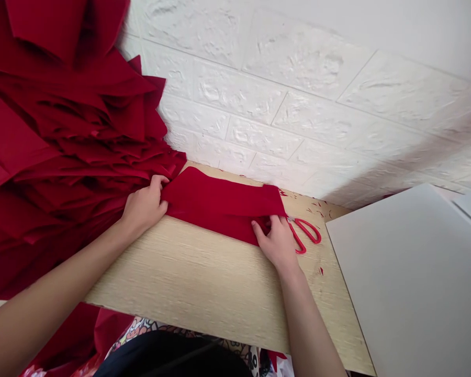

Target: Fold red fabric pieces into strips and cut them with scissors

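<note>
A flat, folded piece of red cloth (220,201) lies across the wooden table, its lower right corner lifted in a loose fold. My left hand (145,207) is closed on the cloth's left end, thumb and fingers curled at its edge. At the other end, my right hand (277,241) grips the fold, its fingertips partly hidden by the cloth. Red-handled scissors (306,230) lie just right of my right hand, their blades mostly out of sight under the cloth and hand.
A tall heap of red cloth pieces (82,141) rises on the left, against the white brick-patterned wall (243,89). On the right stands a large pale panel (412,272). Small red scraps (321,270) are scattered on the pale wooden table (204,277).
</note>
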